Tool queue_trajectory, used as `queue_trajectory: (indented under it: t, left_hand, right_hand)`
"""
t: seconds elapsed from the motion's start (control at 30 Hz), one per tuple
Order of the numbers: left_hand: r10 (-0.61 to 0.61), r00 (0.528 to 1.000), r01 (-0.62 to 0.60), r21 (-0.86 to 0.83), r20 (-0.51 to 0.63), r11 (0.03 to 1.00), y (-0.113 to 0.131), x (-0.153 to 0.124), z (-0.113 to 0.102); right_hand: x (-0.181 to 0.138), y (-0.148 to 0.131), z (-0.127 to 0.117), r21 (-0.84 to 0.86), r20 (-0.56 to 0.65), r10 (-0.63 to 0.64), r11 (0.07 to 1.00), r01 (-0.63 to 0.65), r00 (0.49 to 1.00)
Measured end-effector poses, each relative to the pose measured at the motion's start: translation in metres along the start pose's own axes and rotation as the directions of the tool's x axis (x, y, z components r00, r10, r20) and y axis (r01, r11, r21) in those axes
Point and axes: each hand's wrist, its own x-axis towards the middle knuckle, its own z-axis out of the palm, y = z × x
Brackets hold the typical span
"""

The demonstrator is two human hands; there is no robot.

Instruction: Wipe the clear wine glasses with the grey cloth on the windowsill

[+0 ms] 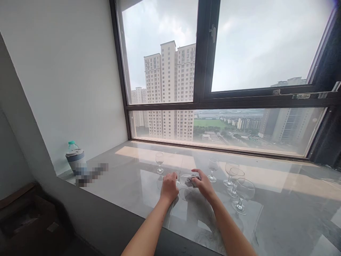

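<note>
A clear stemmed glass (183, 180) lies tilted sideways between my hands, just over the sill. My left hand (169, 185) is closed around its stem or foot end; the fingers partly hide that end. My right hand (204, 183) grips a crumpled grey cloth (192, 180) pressed at the bowl of the glass. Another stemmed glass (160, 162) stands upright beyond my left hand. To the right of my right hand stands one more glass (213, 168), and farther right three upright glasses (245, 190) are grouped close together.
The glossy grey tiled sill (119, 185) runs below a dark-framed window (160, 106). At its left end stand a lidded cup (75, 160) and a bottle with a green cap (71, 143); a blurred patch covers something beside them. A cardboard box (26, 213) sits low at the left.
</note>
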Motion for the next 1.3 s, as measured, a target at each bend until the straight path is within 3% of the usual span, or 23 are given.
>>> queue_trajectory:
  t: [0.2,0.33,0.4,0.57,0.93,1.07,1.2,1.3]
  left_hand:
    - [-0.019,1.000,0.019,0.020,0.011,1.000,0.003,0.001,0.000]
    - [-0.014,1.000,0.014,0.008,0.019,1.000,0.004,0.001,0.000]
    - [-0.011,1.000,0.011,0.002,0.021,1.000,0.004,0.001,0.001]
    - [0.004,1.000,-0.004,-0.004,0.012,1.000,0.001,0.001,0.003]
    - [0.100,0.993,-0.101,0.020,0.057,0.995,-0.001,0.002,0.003]
    - [0.113,0.991,-0.116,0.036,0.076,0.993,0.000,0.002,0.001]
    - [0.103,0.991,-0.106,0.039,0.081,0.994,0.003,0.001,-0.002]
    - [0.108,0.992,-0.110,0.030,0.068,0.993,0.004,0.000,-0.004]
  right_hand:
    - [0.000,0.001,0.001,0.109,0.032,-0.009,0.994,0.005,0.999]
    - [0.004,0.012,0.006,-0.033,-0.211,-0.040,0.999,0.034,0.977]
    - [0.005,0.017,0.007,-0.104,-0.271,-0.031,0.995,0.003,0.962]
    - [0.006,0.021,0.007,-0.101,-0.209,0.038,0.993,-0.061,0.977]
    - [0.008,0.012,0.003,0.245,-0.011,0.081,0.967,-0.076,0.997]
    - [0.010,0.017,0.004,0.196,-0.068,0.050,0.980,-0.035,0.996]
    - [0.009,0.015,0.005,0.092,-0.253,-0.047,0.993,0.073,0.966]
    - [0.009,0.014,0.007,0.142,-0.218,-0.093,0.982,0.126,0.972]
